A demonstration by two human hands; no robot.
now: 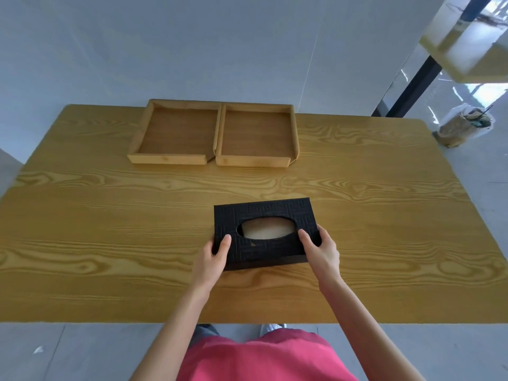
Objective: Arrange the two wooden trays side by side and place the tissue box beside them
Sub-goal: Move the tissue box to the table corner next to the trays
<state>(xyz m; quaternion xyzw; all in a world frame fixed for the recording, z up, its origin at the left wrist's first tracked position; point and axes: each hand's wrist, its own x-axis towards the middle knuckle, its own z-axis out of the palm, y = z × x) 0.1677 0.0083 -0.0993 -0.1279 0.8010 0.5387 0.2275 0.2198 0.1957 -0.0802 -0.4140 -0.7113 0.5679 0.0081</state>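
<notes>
No readable text, labels, numbers or signs anywhere.

Free room and obstacles on the bench (110, 215). Two wooden trays, left tray (176, 133) and right tray (257, 134), stand touching side by side at the far edge, closing off the far middle. Bare bench lies open to the left of the left tray and to the right of the right tray. A wide clear band separates the trays from the tissue box (264, 218) near the front. Both front flanks are open.
</notes>
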